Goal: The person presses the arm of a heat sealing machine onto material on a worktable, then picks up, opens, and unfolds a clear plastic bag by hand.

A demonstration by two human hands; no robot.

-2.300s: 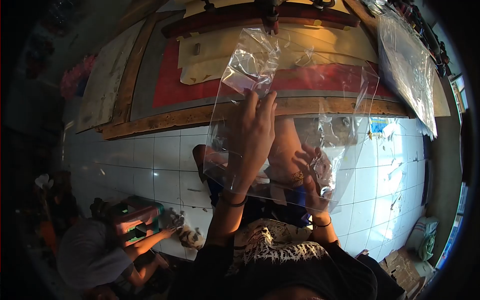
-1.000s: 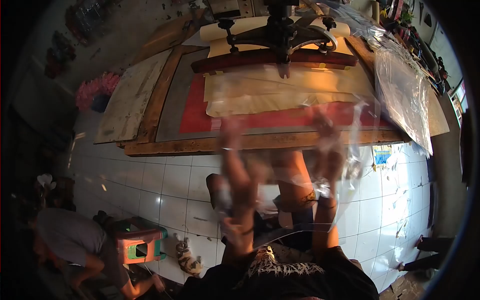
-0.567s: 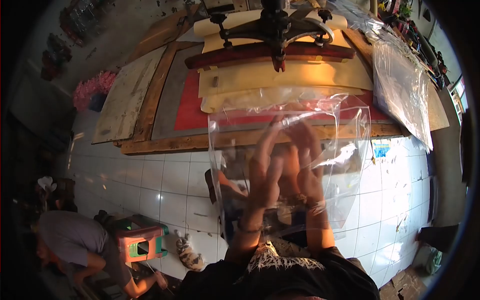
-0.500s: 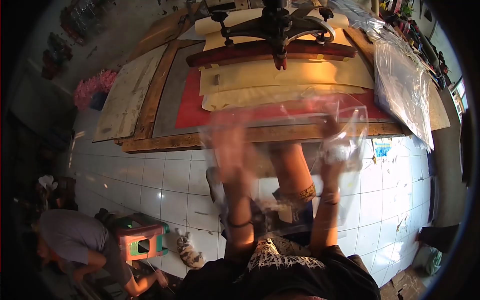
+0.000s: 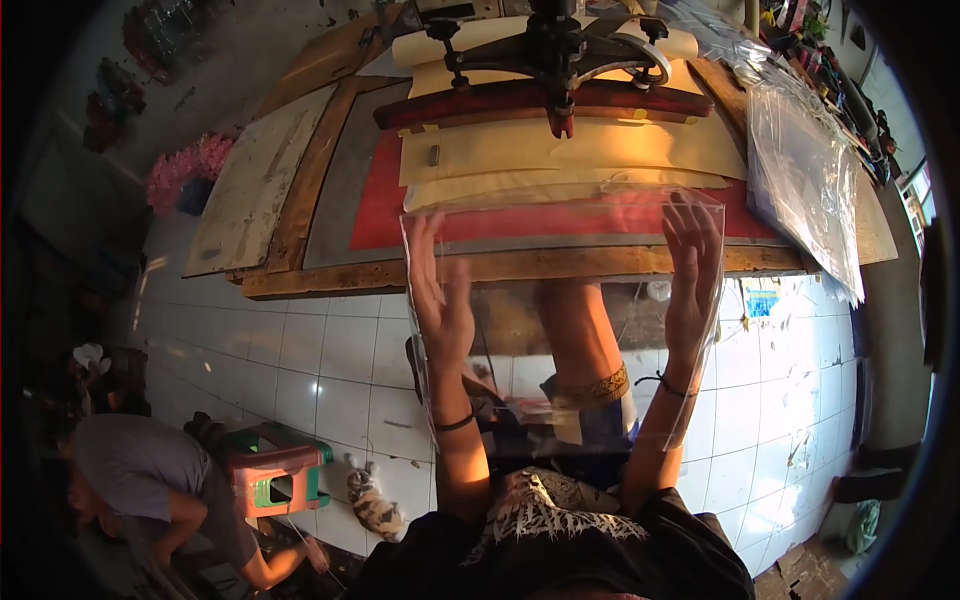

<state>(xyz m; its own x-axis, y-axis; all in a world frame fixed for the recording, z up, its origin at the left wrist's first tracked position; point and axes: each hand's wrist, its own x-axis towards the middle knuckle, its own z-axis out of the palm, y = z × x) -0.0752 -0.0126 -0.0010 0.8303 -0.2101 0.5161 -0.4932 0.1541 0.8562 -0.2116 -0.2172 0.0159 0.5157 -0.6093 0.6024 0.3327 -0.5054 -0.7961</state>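
A stack of clear plastic sheets (image 5: 570, 225) is upheld between my two hands in front of the table edge. My left hand (image 5: 446, 320) lies along the stack's left side, palm inward and fingers stretched upward. On the opposite side, my right hand (image 5: 690, 280) presses its palm and long fingers against the edge. Through the sheets I see the red surface, the wooden edge and my leg. Just beyond stands a black metal clamp (image 5: 560, 60) with a long dark-red bar (image 5: 470, 108) over yellowish paper (image 5: 560, 150).
More plastic sheets (image 5: 805, 170) are piled on the table's right. A worn board (image 5: 260, 190) leans at the left, near pink material (image 5: 190, 165). On the tiled floor are stools (image 5: 275, 470), a cat (image 5: 373, 505) and a crouching person (image 5: 150, 470).
Both hands were blurred by motion around the plastic sheets; now they are steady along its two sides. The stack's edges look more even. My left hand has shifted slightly outward.
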